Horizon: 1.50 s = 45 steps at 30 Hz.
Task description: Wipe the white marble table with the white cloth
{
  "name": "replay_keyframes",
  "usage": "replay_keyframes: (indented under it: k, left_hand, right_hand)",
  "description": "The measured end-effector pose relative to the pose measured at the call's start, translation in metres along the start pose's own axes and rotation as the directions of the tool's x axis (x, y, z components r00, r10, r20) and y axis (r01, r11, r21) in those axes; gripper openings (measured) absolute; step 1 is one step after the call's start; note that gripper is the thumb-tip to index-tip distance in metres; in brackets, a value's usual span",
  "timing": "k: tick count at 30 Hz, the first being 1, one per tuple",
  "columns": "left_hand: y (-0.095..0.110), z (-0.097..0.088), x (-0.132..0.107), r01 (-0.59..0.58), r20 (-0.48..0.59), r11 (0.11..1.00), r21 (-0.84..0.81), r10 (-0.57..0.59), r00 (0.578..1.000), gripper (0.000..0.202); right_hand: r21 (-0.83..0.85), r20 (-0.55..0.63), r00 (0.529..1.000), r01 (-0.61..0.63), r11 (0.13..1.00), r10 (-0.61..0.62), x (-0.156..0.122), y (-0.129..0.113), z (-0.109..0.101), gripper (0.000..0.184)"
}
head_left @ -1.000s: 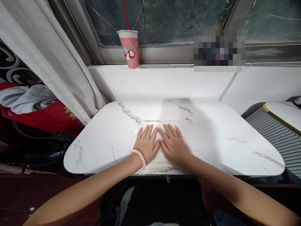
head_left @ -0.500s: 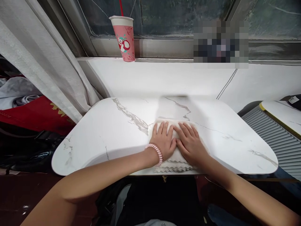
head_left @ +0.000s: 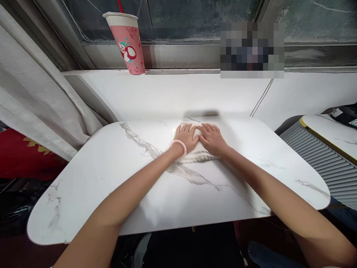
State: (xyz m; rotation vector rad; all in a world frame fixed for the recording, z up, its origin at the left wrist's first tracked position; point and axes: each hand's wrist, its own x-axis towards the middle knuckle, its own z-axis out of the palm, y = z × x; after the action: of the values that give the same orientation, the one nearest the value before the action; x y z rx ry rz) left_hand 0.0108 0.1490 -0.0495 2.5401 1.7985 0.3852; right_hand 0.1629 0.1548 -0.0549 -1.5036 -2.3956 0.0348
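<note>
A folded white cloth (head_left: 199, 154) with a wavy edge lies near the back edge of the white marble-patterned tabletop (head_left: 173, 204). Flat on the cloth's left part rests my left hand (head_left: 186, 137), fingers stretched forward, a pink coiled band (head_left: 182, 146) round its wrist. My right hand (head_left: 212, 137) presses on the right part, its fingers also laid out flat. The two thumbs come close together over the middle. Much of the cloth is hidden under both palms.
A pink paper cup (head_left: 129, 48) with a red straw stands on the windowsill at the back left. Grey curtains (head_left: 41, 85) hang on the left. At the right is a second tabletop (head_left: 329, 130) with a ribbed grey side, bearing a dark object (head_left: 346, 114).
Both hands and the cloth have slid forward across the tabletop, from near its front edge to near the back. The view has shifted a little; the cup now appears further left.
</note>
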Motion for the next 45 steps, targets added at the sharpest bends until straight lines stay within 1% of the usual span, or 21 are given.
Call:
replay_keyframes:
  k: [4,6,9,13,20,23,26,30,33,36,39,42,45]
  left_hand:
    - [-0.015,0.005,0.041,0.048,-0.012,0.999,-0.007,-0.048,0.999,0.048]
    - [-0.017,0.008,0.054,0.062,-0.018,0.998,-0.01,-0.062,0.998,0.047]
    - [-0.016,0.01,0.068,0.068,-0.034,0.998,-0.007,-0.068,0.997,0.047]
    - [-0.005,0.014,0.079,0.071,-0.029,0.997,-0.012,-0.071,0.997,0.049]
    - [0.038,0.024,0.097,0.071,0.001,0.996,-0.049,-0.071,0.997,0.055]
    - [0.046,0.026,0.1,0.067,0.008,0.996,-0.062,-0.067,0.998,0.056]
    - [0.046,0.027,0.099,0.062,0.006,0.996,-0.071,-0.062,0.998,0.056]
    - [0.049,0.026,0.09,0.06,0.023,0.995,-0.079,-0.058,0.998,0.056]
    - [0.058,0.023,0.073,0.066,0.041,0.995,-0.076,-0.063,0.997,0.057]
    - [0.071,0.018,0.045,0.056,0.055,0.996,-0.068,-0.053,0.997,0.059]
    - [0.084,0.012,0.01,0.038,0.044,0.997,-0.061,-0.035,0.998,0.059]
    - [0.096,0.008,-0.023,0.015,0.035,0.998,-0.055,-0.013,0.999,0.059]
    - [0.107,0.006,-0.049,-0.024,0.04,0.998,-0.049,0.026,0.999,0.06]
  right_hand:
    - [0.019,0.011,0.999,-0.037,0.999,0.036,0.04,0.013,0.005,0.051]
    - [0.045,0.001,0.999,-0.051,0.998,0.051,0.054,0.02,0.007,0.051]
    - [0.088,-0.018,0.999,-0.046,0.995,0.048,0.066,0.032,0.009,0.05]
    - [0.113,-0.025,0.999,-0.018,0.993,0.021,0.067,0.054,0.008,0.049]
    - [0.1,-0.037,0.999,-0.011,0.995,0.015,0.052,0.102,-0.004,0.048]
    - [0.076,-0.033,0.999,-0.027,0.997,0.03,0.048,0.109,-0.007,0.048]
    - [0.068,-0.02,0.999,-0.041,0.997,0.042,0.045,0.107,-0.007,0.049]
    - [0.057,-0.012,0.999,-0.039,0.998,0.04,0.034,0.1,-0.01,0.049]
    - [0.029,-0.01,1.0,-0.014,0.999,0.014,0.015,0.095,-0.014,0.049]
    - [-0.008,-0.001,1.0,0.026,1.0,-0.027,-0.012,0.086,-0.02,0.05]
    - [-0.026,0.01,0.998,0.059,0.998,-0.059,-0.044,0.073,-0.026,0.051]
    - [-0.03,0.004,0.997,0.075,0.997,-0.075,-0.078,0.06,-0.032,0.052]
    - [-0.042,-0.017,0.997,0.08,0.996,-0.081,-0.108,0.05,-0.035,0.052]
